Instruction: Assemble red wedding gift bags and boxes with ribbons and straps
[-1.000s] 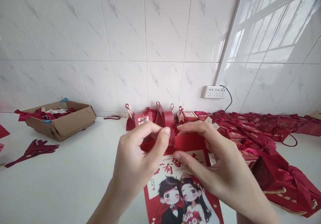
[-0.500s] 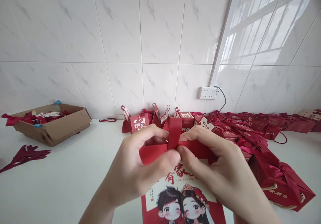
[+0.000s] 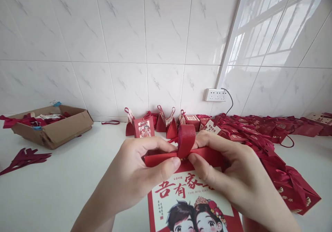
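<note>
A red gift box printed with a cartoon bride and groom stands upright in front of me. From the middle of its top edge rises a looped red ribbon handle. My left hand pinches the top edge to the left of the loop, thumb on the front face and fingers behind. On the right side of the loop, my right hand pinches the same edge, its thumb close to the ribbon's base. The fingertips behind the box are hidden.
A cardboard tray holding red pieces sits at the left, with dark red ribbon strips near it. Several small red boxes line the wall. A heap of red gift boxes spreads rightward, below a white power strip.
My left thumb has drawn back left from the ribbon's base, uncovering more of the printed lettering. The ribbon loop has shifted slightly right and tilted. Both hands still grip the box's top edge.
</note>
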Available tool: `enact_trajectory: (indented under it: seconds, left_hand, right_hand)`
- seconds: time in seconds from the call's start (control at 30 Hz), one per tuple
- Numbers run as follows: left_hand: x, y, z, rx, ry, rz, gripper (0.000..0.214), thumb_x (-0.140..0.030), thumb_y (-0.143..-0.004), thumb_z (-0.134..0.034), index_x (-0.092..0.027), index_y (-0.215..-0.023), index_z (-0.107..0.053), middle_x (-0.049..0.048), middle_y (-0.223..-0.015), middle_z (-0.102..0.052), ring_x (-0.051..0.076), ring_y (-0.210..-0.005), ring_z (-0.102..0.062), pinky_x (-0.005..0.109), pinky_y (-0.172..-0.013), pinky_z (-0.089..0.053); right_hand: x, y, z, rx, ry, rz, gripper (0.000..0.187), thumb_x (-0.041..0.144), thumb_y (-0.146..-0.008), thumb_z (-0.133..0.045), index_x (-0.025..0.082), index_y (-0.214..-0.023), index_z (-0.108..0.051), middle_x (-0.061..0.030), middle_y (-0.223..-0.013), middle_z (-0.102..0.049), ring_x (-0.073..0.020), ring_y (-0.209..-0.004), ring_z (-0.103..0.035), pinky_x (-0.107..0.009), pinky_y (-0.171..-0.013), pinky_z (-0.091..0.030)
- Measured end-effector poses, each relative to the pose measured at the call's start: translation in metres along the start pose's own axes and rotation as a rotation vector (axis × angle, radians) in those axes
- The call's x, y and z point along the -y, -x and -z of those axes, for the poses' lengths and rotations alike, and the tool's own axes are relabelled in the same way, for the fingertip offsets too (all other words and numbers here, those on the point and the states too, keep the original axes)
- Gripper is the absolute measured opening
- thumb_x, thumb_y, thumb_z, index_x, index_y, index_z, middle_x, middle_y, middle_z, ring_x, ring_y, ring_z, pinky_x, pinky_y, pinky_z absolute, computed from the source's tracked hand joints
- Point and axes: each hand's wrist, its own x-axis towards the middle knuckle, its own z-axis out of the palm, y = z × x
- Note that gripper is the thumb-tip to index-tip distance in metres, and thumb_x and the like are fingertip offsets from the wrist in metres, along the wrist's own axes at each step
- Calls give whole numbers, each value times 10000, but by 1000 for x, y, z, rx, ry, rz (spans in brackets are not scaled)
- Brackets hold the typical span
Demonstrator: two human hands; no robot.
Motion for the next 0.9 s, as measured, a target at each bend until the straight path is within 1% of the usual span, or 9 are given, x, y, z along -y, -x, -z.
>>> enact_trajectory:
  seconds: [0.1, 0.2, 0.3, 0.4, 0.5, 0.63, 0.73, 0.8, 0.9]
  left_hand:
    - [2, 1, -1, 7, 13, -7, 169, -359, -766, -611, -220, -792, -704, 3, -732, -684, 183, -682, -644, 252, -581, -519]
    - [3, 2, -5, -70, -30, -31, 176, -360, -775, -601, -225, -820, -705, 0, -746, -695, 158, -637, -633, 218, -523, -500]
    - [4, 4, -9, -116, -104, -84, 179, -352, -787, -589, -229, -855, -700, -6, -748, -697, 138, -613, -626, 195, -512, -499]
    - [5, 4, -12, -145, -180, -164, 161, -328, -804, -574, -235, -868, -689, -30, -676, -669, 100, -522, -579, 160, -434, -448]
    - [3, 6, -14, -168, -227, -236, 120, -288, -828, -552, -235, -815, -660, -61, -588, -620, 63, -429, -506, 134, -361, -378]
    - [-2, 8, -17, -230, -274, -377, 81, -211, -824, -557, -219, -792, -631, -59, -628, -639, 66, -491, -543, 127, -446, -435]
    - [0, 3, -18, -170, -203, -463, 83, -195, -823, -553, -203, -783, -626, -42, -666, -657, 81, -551, -578, 143, -502, -460]
    - [4, -3, -18, -113, -129, -426, 97, -217, -824, -556, -198, -768, -633, -40, -640, -648, 78, -524, -560, 147, -472, -442]
    - [9, -11, -17, -77, -46, -235, 125, -295, -818, -570, -205, -811, -656, -28, -630, -641, 107, -571, -579, 171, -488, -457]
  right_hand:
    - [-1, 0, 1, 28, -43, -45, 81, 200, -803, -544, 188, -741, -596, 6, -687, -621, -101, -577, -547, -155, -468, -454]
    - [-3, 0, 2, 34, -95, -37, 50, 189, -799, -550, 199, -787, -598, 20, -667, -598, -88, -550, -533, -141, -447, -433]
    - [-6, 1, 3, 99, -97, -36, 55, 192, -801, -556, 208, -837, -595, 33, -640, -567, -71, -498, -483, -133, -393, -368]
    - [-7, 1, 5, 113, -18, -32, 51, 204, -818, -545, 197, -784, -582, 43, -573, -495, -60, -459, -397, -144, -372, -305]
    - [-5, 2, 4, 74, -20, -11, 93, 218, -825, -538, 189, -739, -558, 37, -570, -479, -62, -463, -375, -153, -374, -293]
    - [0, 6, 2, 22, -100, -14, 148, 265, -823, -534, 190, -696, -533, 24, -574, -484, -75, -469, -398, -165, -373, -311]
    - [0, 8, 6, 4, -94, 7, 173, 286, -823, -529, 191, -678, -525, 19, -570, -495, -85, -477, -411, -178, -392, -338]
    - [-1, 7, 9, 16, -52, 18, 166, 262, -824, -530, 189, -676, -523, 28, -555, -486, -78, -467, -392, -177, -395, -327]
    - [-5, 3, 11, 27, 26, 18, 132, 213, -830, -522, 186, -702, -538, 40, -552, -485, -71, -475, -383, -169, -409, -320]
